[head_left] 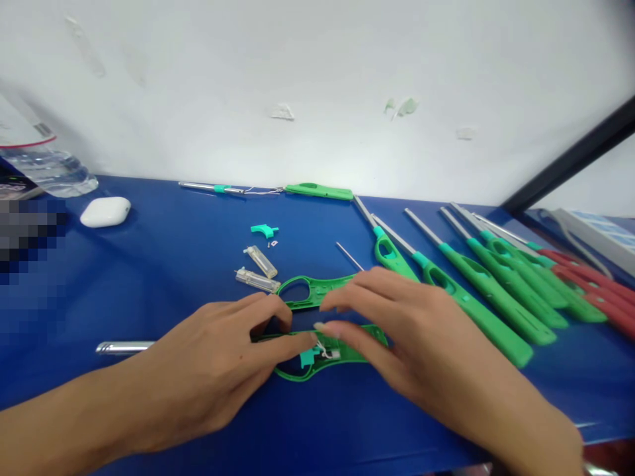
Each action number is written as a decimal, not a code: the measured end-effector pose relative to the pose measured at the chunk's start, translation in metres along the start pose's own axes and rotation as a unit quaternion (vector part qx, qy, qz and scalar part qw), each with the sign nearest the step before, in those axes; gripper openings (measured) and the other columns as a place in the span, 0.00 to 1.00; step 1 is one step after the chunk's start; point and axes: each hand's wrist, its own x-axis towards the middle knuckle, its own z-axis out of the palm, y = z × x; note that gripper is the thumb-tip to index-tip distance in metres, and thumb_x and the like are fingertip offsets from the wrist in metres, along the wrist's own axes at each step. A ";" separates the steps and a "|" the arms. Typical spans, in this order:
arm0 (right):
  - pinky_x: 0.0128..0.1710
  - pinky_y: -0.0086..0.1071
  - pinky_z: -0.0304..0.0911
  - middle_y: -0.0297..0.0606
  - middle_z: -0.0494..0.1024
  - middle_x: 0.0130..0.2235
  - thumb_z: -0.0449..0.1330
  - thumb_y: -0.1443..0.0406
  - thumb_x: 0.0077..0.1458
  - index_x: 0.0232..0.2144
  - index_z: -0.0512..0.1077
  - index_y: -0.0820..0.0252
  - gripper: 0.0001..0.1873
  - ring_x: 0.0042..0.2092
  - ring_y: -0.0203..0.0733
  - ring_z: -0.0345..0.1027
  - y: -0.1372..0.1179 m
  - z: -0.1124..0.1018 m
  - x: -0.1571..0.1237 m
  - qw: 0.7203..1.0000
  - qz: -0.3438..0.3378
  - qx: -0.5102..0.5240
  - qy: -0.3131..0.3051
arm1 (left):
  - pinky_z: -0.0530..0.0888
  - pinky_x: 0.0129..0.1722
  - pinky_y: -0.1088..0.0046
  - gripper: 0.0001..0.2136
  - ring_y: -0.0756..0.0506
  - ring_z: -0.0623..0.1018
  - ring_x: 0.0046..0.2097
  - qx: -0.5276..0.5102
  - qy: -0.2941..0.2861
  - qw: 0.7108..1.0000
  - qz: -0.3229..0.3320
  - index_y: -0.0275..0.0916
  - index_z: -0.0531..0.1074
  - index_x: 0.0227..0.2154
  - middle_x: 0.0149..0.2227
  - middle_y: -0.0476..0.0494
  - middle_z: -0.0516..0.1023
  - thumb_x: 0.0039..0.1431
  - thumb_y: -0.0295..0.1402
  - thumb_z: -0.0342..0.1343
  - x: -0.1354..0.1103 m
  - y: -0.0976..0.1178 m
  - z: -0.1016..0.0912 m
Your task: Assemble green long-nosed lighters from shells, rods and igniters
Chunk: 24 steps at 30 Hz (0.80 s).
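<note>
The lower green half-shell of a gas lighter [297, 375] lies on the blue table with its inside up. My left hand [223, 363] grips it near the trigger loop, thumb pressed beside a turquoise trigger [308, 357] and white wires. A metal lighter tube [124, 347] sticks out to the left from under this hand. My right hand [397, 317] hovers over the shell's right part, thumb and fingers apart, the thumb tip close to the wires. Just beyond is a second green half-shell [317, 291], partly hidden by my right fingers.
Two clear fuel tanks [261, 262], a loose turquoise trigger [264, 230] and a thin metal rod [350, 256] lie beyond. Several green lighters [476, 311] and red lighters [595, 277] are lined up right. At back left are a white case [106, 211] and plastic bottle [54, 172].
</note>
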 end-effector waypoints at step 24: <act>0.67 0.55 0.68 0.52 0.71 0.70 0.52 0.45 0.75 0.73 0.66 0.56 0.34 0.72 0.59 0.64 0.027 0.025 -0.011 0.979 0.023 -0.199 -0.048 | 0.78 0.40 0.65 0.24 0.42 0.81 0.45 0.040 -0.015 0.999 -0.008 0.47 0.69 0.66 0.51 0.41 0.76 0.74 0.21 0.44 0.000 0.004 -0.004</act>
